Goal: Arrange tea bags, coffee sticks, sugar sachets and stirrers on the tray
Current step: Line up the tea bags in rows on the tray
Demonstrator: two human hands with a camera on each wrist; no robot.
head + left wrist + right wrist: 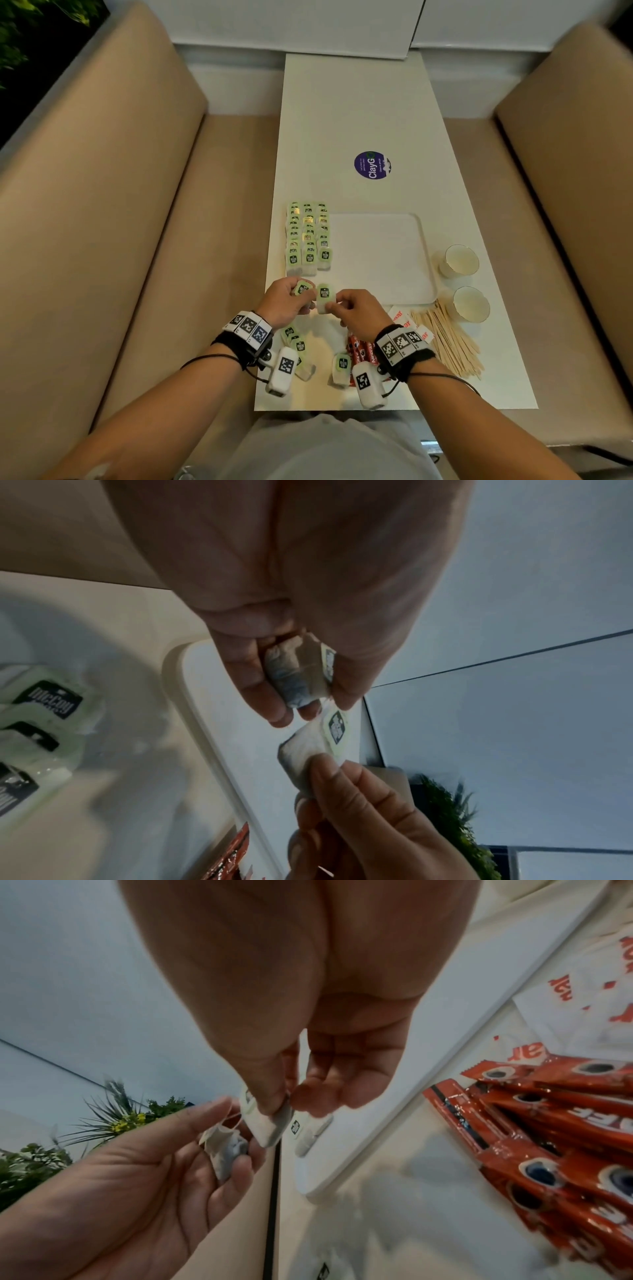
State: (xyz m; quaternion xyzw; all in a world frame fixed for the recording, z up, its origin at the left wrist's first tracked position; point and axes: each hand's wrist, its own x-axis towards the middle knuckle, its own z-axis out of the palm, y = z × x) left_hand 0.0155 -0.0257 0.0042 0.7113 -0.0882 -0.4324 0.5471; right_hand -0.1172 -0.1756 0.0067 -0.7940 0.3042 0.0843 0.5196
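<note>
My left hand point(291, 301) holds a tea bag point(302, 287) with a green tag between thumb and fingers, just in front of the tray's near left corner. My right hand point(356, 313) pinches a second tea bag point(324, 297) beside it; the two bags almost touch. The wrist views show both bags: the left one point(294, 674) and the right one point(270, 1123). On the white tray point(380, 260) three rows of tea bags point(308, 236) fill the left side. Loose tea bags point(294, 339), red coffee sticks point(358, 349), sugar sachets point(402, 320) and wooden stirrers point(448, 339) lie on the table near me.
Two white paper cups point(459, 260) point(471, 303) stand right of the tray. A round purple sticker point(372, 165) lies further back on the narrow white table point(342, 120). Beige sofa seats point(102, 205) flank the table on both sides.
</note>
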